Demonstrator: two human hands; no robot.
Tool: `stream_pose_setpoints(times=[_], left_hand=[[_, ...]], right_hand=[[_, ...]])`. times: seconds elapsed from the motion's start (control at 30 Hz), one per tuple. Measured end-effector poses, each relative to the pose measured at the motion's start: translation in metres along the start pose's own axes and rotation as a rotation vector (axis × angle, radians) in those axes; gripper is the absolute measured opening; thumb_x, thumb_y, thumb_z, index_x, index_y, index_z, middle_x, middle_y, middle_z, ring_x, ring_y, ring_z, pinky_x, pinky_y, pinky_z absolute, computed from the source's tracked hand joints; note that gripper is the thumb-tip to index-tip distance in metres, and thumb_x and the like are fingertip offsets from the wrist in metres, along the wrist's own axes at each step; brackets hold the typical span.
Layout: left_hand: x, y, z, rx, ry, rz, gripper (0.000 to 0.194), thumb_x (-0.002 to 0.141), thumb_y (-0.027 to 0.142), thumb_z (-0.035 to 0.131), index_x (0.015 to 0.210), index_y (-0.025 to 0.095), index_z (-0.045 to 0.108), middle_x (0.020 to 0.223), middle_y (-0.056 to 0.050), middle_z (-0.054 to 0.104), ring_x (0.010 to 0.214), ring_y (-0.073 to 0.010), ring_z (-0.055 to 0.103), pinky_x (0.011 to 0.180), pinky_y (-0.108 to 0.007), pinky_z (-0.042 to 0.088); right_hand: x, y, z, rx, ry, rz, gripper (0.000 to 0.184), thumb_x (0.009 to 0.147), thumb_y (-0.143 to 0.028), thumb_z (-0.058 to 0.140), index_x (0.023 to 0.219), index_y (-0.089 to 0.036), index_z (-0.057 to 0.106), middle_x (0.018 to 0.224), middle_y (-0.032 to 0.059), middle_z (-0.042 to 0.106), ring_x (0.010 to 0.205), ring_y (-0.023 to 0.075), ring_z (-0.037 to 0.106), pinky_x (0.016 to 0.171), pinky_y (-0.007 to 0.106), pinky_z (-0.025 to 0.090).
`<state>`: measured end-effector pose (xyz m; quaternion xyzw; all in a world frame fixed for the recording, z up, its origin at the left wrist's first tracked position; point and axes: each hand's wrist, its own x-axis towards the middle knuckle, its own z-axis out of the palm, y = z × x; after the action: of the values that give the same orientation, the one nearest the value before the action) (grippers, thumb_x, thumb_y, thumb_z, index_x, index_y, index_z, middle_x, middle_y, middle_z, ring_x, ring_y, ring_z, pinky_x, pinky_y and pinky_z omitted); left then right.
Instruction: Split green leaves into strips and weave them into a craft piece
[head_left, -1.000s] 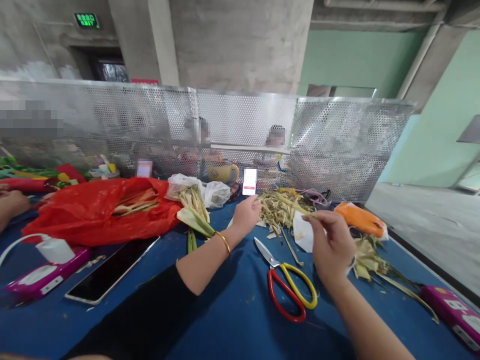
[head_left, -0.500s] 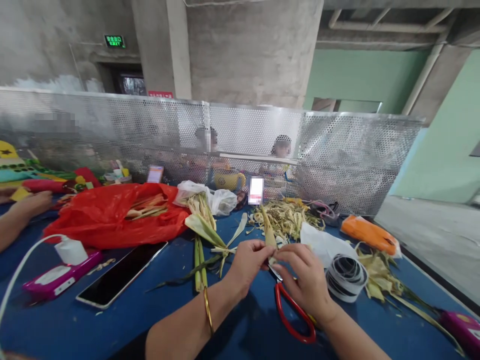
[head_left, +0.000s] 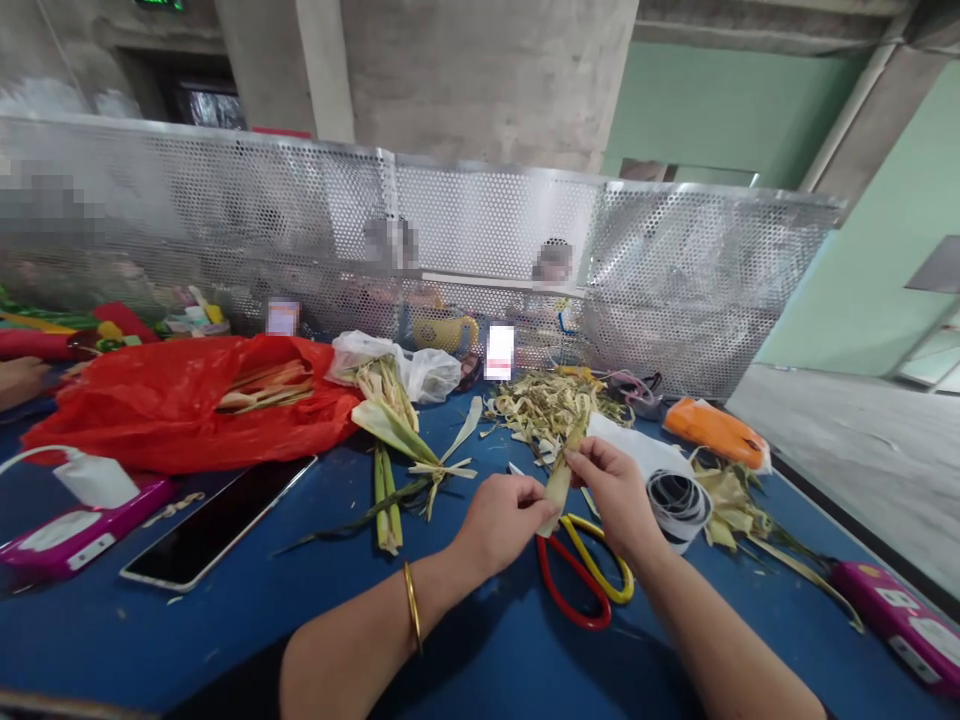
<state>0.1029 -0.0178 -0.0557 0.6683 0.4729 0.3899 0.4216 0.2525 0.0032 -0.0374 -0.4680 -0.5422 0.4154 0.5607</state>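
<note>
A pale green-tan corn husk (head_left: 558,487) is stretched at a slant between my two hands, just above the table. My left hand (head_left: 501,520) pinches its lower end between thumb and fingers. Higher up on its right edge, the fingers of my right hand (head_left: 611,488) are closed on it. Beneath the hands lies a pair of scissors (head_left: 586,620) with one red and one yellow handle loop; the hands and husk hide part of the blades. Beyond the husk is a heap of shredded husk strips (head_left: 536,405).
Left of my hands lie green stalks with husks (head_left: 388,500), a black-screened phone (head_left: 217,525), a red plastic bag (head_left: 172,405) and a purple power strip (head_left: 82,525). A white-and-black roll (head_left: 679,505) and orange packet (head_left: 716,432) are at right. A perforated metal screen (head_left: 480,220) stands behind.
My right hand has shifted up along the husk, which now lies more open between my hands. The scissors' yellow loop has come into fuller view. The camera has tilted down.
</note>
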Motion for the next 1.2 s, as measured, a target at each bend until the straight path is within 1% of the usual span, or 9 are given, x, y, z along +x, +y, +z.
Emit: stream_pose_setpoints(times=[0.07,0.23,0.37,0.5,0.63,0.7,0.8,0.97,1.2], left_hand=[[0.001,0.000,0.000,-0.153,-0.040,-0.019,0.009,0.069,0.023,0.061,0.072,0.014,0.063,0.063,0.001,0.059,0.059,-0.0116,0.051,0.057,-0.022,0.037],[-0.001,0.002,0.000,-0.376,-0.085,0.047,0.061,0.066,0.011,0.062,0.125,0.017,0.051,0.068,0.004,0.061,0.064,-0.0130,0.059,0.065,-0.024,0.046],[-0.002,0.004,-0.001,-0.326,-0.161,0.099,0.046,0.068,0.008,0.059,0.112,0.018,0.067,0.078,0.000,0.066,0.069,-0.0123,0.061,0.070,-0.025,0.047],[0.000,0.006,-0.003,-0.405,-0.196,-0.080,0.037,0.065,0.009,0.062,0.101,0.015,0.073,0.079,-0.002,0.070,0.069,-0.0138,0.063,0.068,-0.025,0.047],[0.003,0.005,-0.010,-0.531,-0.089,-0.196,0.039,0.062,0.013,0.070,0.101,0.015,0.073,0.088,-0.005,0.072,0.070,-0.0132,0.061,0.061,-0.023,0.043],[0.006,0.003,-0.015,-0.570,-0.031,-0.230,0.041,0.060,0.013,0.073,0.101,0.016,0.073,0.090,-0.005,0.071,0.069,-0.0116,0.059,0.060,-0.022,0.041],[0.010,0.000,-0.023,-0.608,0.022,-0.260,0.044,0.058,0.012,0.073,0.102,0.018,0.073,0.082,-0.001,0.068,0.062,-0.0075,0.050,0.057,-0.021,0.037],[0.011,0.002,-0.026,-0.653,-0.015,-0.271,0.050,0.056,0.007,0.070,0.105,0.016,0.072,0.066,0.003,0.059,0.055,-0.0056,0.040,0.054,-0.021,0.030],[0.008,0.006,-0.025,-0.763,-0.046,-0.320,0.044,0.057,0.010,0.073,0.100,0.017,0.073,0.080,-0.001,0.067,0.061,-0.0070,0.048,0.060,-0.022,0.034]], right_hand=[[0.001,0.001,-0.002,0.058,0.006,0.042,0.031,0.065,-0.044,0.071,0.060,-0.017,0.057,0.051,-0.0032,0.053,0.050,0.0099,0.044,0.052,0.024,0.037],[0.005,0.002,-0.005,0.153,0.043,0.124,0.033,0.058,-0.043,0.076,0.060,-0.017,0.057,0.050,-0.0034,0.053,0.047,0.0093,0.045,0.050,0.023,0.037],[0.006,0.004,-0.006,0.120,0.042,0.085,0.031,0.062,-0.042,0.074,0.061,-0.017,0.056,0.047,-0.0041,0.052,0.046,0.0089,0.044,0.049,0.023,0.036],[0.008,0.008,-0.007,0.028,0.039,0.079,0.029,0.068,-0.040,0.068,0.080,-0.017,0.057,0.053,-0.0038,0.055,0.049,0.0120,0.050,0.051,0.025,0.041],[0.004,0.002,-0.009,-0.290,0.055,-0.265,0.021,0.079,-0.030,0.059,0.097,-0.019,0.058,0.076,0.0022,0.062,0.068,0.0172,0.059,0.066,0.032,0.048],[0.000,-0.004,-0.009,-0.430,-0.109,-0.513,0.011,0.084,-0.023,0.054,0.092,-0.021,0.062,0.087,0.0046,0.061,0.081,0.0176,0.059,0.074,0.032,0.048],[-0.005,-0.010,-0.009,-0.576,-0.357,-0.712,0.016,0.087,-0.015,0.050,0.090,-0.022,0.064,0.093,0.0058,0.059,0.089,0.0176,0.058,0.078,0.030,0.048],[-0.007,-0.002,-0.006,-0.839,-0.362,-0.828,0.015,0.090,-0.019,0.051,0.092,-0.022,0.065,0.095,0.0071,0.059,0.086,0.0179,0.057,0.073,0.030,0.047],[-0.008,0.000,-0.006,-0.900,-0.310,-0.856,0.022,0.094,-0.025,0.048,0.086,-0.021,0.068,0.089,0.0065,0.063,0.079,0.0159,0.059,0.071,0.028,0.045]])
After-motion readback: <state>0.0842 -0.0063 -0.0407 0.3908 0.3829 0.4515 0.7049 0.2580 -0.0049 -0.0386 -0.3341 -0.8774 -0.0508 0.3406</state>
